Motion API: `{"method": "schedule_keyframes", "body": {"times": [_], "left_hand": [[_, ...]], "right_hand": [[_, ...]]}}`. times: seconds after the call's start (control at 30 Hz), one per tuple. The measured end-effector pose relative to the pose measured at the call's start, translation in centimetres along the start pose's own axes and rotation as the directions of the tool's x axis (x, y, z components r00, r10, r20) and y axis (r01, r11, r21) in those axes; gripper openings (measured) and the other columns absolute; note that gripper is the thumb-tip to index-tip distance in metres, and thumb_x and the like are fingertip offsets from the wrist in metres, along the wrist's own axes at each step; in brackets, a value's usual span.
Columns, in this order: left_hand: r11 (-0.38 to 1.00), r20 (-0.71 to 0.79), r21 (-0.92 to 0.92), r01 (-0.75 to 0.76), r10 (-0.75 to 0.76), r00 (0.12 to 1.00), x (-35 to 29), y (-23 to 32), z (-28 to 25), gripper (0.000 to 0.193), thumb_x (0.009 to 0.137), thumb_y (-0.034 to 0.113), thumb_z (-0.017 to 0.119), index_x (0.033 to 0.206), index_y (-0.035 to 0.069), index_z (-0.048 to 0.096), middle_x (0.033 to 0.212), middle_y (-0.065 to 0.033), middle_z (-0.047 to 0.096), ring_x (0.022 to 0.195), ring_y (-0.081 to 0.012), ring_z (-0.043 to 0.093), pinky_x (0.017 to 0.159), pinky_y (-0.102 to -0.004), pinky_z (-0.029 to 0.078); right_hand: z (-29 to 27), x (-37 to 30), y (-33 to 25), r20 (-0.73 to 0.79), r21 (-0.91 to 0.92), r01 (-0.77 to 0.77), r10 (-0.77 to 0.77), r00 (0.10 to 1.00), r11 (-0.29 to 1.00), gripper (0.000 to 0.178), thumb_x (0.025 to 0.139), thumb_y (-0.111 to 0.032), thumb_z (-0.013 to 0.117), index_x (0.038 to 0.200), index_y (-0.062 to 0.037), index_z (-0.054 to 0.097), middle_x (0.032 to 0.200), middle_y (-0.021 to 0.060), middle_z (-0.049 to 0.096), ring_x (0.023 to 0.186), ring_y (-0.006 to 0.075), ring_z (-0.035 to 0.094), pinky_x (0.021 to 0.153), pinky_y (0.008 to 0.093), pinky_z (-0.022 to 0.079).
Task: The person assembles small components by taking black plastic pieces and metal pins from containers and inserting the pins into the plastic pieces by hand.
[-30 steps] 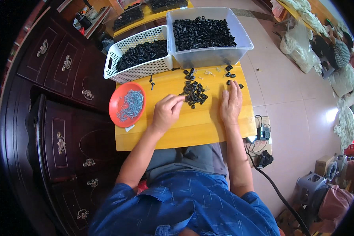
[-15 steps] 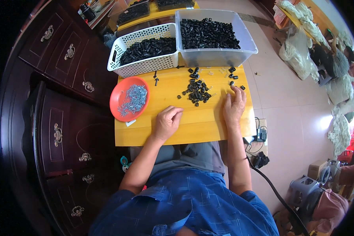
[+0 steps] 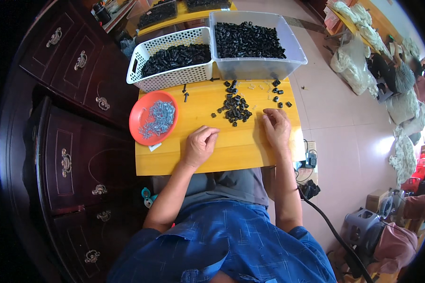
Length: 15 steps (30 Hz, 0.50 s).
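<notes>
My left hand rests at the front middle of the yellow table. Its fingers are curled in and pressed together, and whatever lies inside is hidden. Farther right, my right hand lies low over the tabletop, fingers loosely bent and thumb apart, with nothing visible in it. Beyond its fingertips sit several small black plastic parts. Between and beyond my hands is a loose pile of small black parts. Tiny clear pieces are scattered behind the pile. A red dish at the left holds small silvery metal pieces.
Along the far edge stand a white perforated basket and a clear plastic bin, both filled with black parts. Two dark screw-like pieces lie near the basket. Dark wooden drawers flank the left side. A black cable runs at the right.
My right hand has drawn back slightly toward me and left, off the small black parts at the right, uncovering one. My left hand has stayed almost still.
</notes>
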<state>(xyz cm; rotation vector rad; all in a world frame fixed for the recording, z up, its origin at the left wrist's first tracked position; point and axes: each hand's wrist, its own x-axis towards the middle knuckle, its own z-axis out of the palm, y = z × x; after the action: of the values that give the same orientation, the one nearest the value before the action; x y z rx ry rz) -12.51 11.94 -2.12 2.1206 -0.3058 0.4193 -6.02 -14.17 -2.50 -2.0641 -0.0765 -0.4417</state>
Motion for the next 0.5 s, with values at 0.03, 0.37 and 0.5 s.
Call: {"method": "schedule_keyframes", "body": {"times": [0.03, 0.37, 0.5], "left_hand": [[1.000, -0.002, 0.000, -0.002, 0.002, 1.000, 0.0, 0.0, 0.0, 0.009, 0.089, -0.001, 0.067, 0.097, 0.000, 0.070, 0.084, -0.0125, 0.070, 0.070, -0.0222, 0.066, 0.063, -0.0302, 0.051], [1.000, 0.008, 0.010, 0.006, -0.006, 1.000, 0.0, 0.5, -0.2, 0.008, 0.088, 0.001, 0.066, 0.095, 0.001, 0.070, 0.086, -0.0160, 0.070, 0.078, -0.0329, 0.070, 0.068, -0.0373, 0.054], [1.000, 0.053, 0.012, 0.023, -0.023, 0.998, 0.0, 0.5, -0.2, 0.010, 0.089, 0.001, 0.067, 0.099, 0.001, 0.070, 0.086, -0.0128, 0.070, 0.075, -0.0243, 0.069, 0.066, -0.0327, 0.054]], "right_hand": [[-0.1, -0.1, -0.2, 0.001, -0.001, 0.001, -0.001, 1.000, 1.000, 0.010, 0.082, -0.008, 0.073, 0.091, -0.0057, 0.073, 0.087, 0.0102, 0.066, 0.078, 0.0273, 0.064, 0.076, 0.0392, 0.051], [0.5, -0.5, 0.2, 0.082, -0.365, 0.306, -0.298, 0.951, 0.879, 0.010, 0.081, -0.013, 0.074, 0.089, -0.0076, 0.072, 0.086, 0.0101, 0.067, 0.086, 0.0314, 0.064, 0.081, 0.0434, 0.048], [0.0, -1.2, -0.7, 0.145, -0.311, 0.315, -0.283, 0.948, 0.897, 0.013, 0.082, -0.012, 0.073, 0.094, -0.0059, 0.070, 0.088, 0.0120, 0.068, 0.085, 0.0342, 0.065, 0.080, 0.0440, 0.051]]}}
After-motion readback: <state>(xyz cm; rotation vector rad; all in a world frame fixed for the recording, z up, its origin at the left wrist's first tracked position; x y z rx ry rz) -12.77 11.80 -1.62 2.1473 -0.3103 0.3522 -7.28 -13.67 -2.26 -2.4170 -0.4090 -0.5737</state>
